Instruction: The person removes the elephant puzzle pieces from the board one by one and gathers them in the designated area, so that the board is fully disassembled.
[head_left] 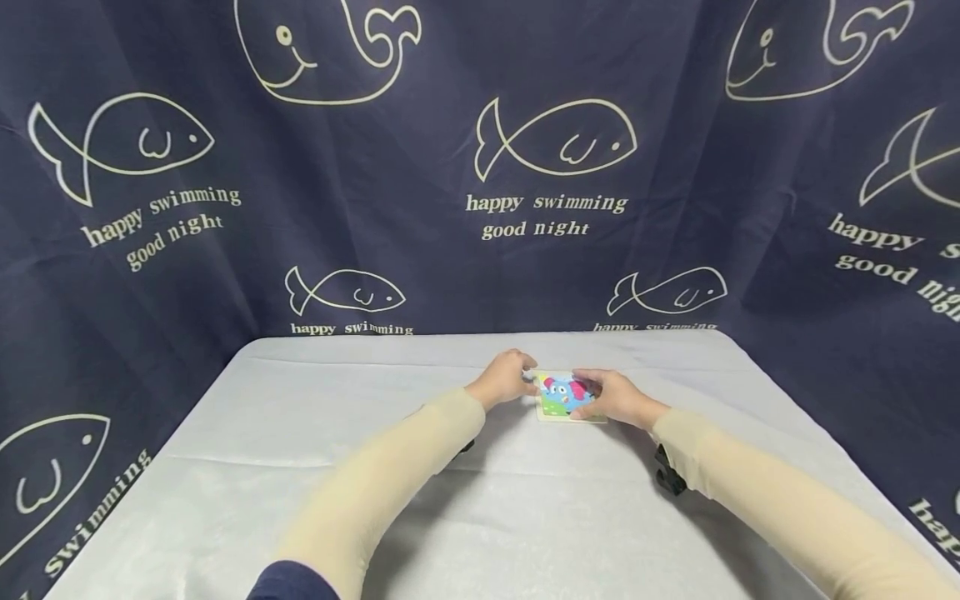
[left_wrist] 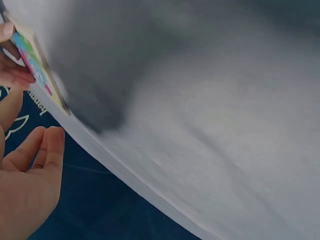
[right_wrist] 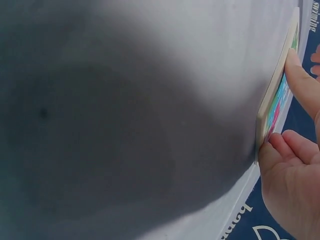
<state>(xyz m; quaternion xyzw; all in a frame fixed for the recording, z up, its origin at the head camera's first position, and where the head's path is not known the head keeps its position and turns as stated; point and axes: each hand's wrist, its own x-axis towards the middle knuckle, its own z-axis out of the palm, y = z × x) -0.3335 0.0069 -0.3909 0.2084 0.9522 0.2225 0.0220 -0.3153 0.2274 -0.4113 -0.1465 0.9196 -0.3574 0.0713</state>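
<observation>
A small square picture puzzle (head_left: 562,395) in a pale frame lies near the table's far side, showing a blue elephant with pink ears over green. My right hand (head_left: 617,399) spans its right part, thumb at the near side and fingers at the far side. In the right wrist view, the right hand's thumb and fingertips touch the puzzle (right_wrist: 279,107); seams between pieces cannot be made out. My left hand (head_left: 506,377) hovers by the puzzle's left edge. In the left wrist view, that left hand (left_wrist: 35,180) has its fingers loosely bent, apart from the puzzle, holding nothing.
A pale cloth covers the table (head_left: 525,517), its rounded far edge close behind the puzzle. Dark blue curtains (head_left: 435,183) with fish, whale and lettering prints hang behind and at both sides. A black strap piece (head_left: 670,472) shows under the right forearm.
</observation>
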